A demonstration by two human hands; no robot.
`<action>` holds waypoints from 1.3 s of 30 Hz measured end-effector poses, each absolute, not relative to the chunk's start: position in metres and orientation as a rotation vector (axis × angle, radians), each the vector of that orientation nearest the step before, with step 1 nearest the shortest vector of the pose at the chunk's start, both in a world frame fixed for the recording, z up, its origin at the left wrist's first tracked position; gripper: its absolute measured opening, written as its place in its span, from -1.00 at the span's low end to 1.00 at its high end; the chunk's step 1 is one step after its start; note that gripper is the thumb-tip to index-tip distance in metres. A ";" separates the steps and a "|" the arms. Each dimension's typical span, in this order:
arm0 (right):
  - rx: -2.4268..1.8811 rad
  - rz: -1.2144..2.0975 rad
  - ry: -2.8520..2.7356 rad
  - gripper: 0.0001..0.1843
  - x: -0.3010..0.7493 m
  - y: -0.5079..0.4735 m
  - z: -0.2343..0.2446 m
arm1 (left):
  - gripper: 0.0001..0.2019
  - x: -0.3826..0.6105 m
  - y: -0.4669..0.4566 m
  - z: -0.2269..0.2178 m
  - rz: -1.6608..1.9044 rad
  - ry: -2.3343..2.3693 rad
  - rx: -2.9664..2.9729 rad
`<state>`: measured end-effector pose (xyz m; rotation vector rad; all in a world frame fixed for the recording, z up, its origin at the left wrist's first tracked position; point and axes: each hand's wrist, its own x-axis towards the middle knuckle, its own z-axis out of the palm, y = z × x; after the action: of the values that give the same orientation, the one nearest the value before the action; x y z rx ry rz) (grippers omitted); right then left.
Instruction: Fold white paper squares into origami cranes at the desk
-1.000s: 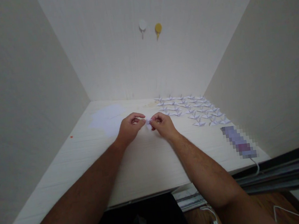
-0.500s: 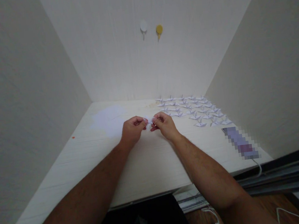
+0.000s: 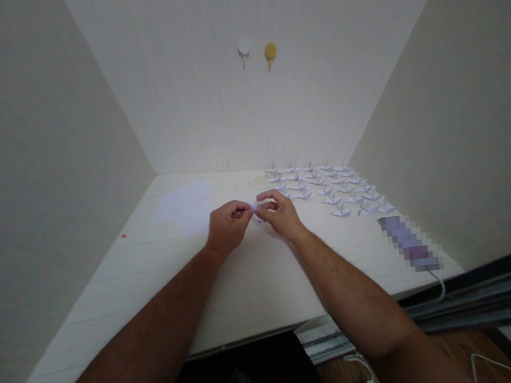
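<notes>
A small piece of folded white paper is between my two hands, above the middle of the table; much of it is hidden by fingers. My left hand pinches it from the left with thumb and forefinger. From the right, the thumb of my right hand presses at the paper, while its forefinger arches above. Several folded paper cranes stand in rows to the right of my right hand. Loose white paper sheets lie spread beyond my left hand.
A blurred-out phone with a white cable lies near the table's right front edge. Walls enclose the white table on three sides. A white hook and a yellow hook are on the back wall. A small red spot is at left.
The fingers of my right hand have opened out, its forefinger lifting off the paper. My fingertips have come closer together over the paper. The cranes and sheets stay in place.
</notes>
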<state>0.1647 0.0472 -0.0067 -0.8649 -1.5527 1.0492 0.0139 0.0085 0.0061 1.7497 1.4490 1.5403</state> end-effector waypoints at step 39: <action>-1.109 1.273 -1.559 -0.67 0.159 0.039 -0.005 | -0.71 0.009 0.019 0.000 1.406 1.083 1.132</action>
<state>0.1595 0.0387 -0.0048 -1.1086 -1.5586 1.2728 0.0086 0.0192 0.0000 1.1316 1.0828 1.4062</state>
